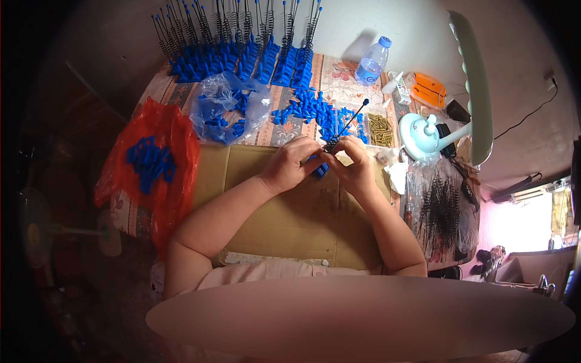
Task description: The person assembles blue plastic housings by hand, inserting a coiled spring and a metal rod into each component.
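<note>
My left hand (292, 163) and my right hand (354, 168) meet over the cardboard, fingers pinched around a black wire coil spring (331, 143). A thin black rod with a blue tip (365, 102) sticks up from it, leaning to the right. Under my fingers a blue plastic piece (321, 171) shows at the spring's lower end, partly hidden, so how the two join cannot be made out. Just beyond my hands lie a pile of small blue plastic parts (310, 107), a tray of tiny blue pieces (351, 121) and a tray of brass-coloured pins (380, 130).
Rows of blue pieces with upright springs (242, 60) stand at the back. Left are a clear bag (203, 100) and a red bag (181, 130) of blue parts. Right are a bottle (370, 63), a pale lamp (417, 138) and loose black springs (440, 209). Cardboard (260, 218) lies beneath my arms.
</note>
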A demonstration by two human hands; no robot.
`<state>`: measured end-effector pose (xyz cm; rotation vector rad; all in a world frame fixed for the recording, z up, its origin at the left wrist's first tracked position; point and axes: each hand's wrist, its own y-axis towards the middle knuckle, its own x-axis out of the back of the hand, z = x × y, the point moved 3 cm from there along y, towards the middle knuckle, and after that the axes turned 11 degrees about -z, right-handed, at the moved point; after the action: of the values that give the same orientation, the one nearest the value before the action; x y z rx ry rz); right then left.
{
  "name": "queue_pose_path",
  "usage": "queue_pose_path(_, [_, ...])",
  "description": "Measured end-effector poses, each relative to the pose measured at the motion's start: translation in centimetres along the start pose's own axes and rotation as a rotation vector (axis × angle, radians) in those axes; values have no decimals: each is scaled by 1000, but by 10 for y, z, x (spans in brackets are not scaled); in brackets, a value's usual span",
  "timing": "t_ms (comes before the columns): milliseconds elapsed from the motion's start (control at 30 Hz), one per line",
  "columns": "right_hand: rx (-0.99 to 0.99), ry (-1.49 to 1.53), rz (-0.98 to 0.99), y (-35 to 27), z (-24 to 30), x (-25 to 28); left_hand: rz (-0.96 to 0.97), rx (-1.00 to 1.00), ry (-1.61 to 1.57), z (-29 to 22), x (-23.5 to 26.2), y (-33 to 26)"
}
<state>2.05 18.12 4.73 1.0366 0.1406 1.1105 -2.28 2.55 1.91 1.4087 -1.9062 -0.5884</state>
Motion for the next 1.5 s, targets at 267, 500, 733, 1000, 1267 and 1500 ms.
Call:
queue_pose_path(267, [12,3,-2,-1,-3,-1,22,6,15,4,0,-2])
queue_pose_path(500, [10,19,-21,-1,-3,-2,35,-17,32,4,0,-2])
queue_pose_path(733, [31,4,-16,-3,-7,-2,42,44,25,2,0,-1])
queue_pose_path(1000, [53,21,-9,0,-4,-1,45,21,30,1,0,0])
queue_pose_path(1267, [45,14,-8,1,-2,0,50,25,52,2,0,-1])
queue_pose_path(1500, [28,18,-15,-1,-6,-2,42,10,41,2,0,0])
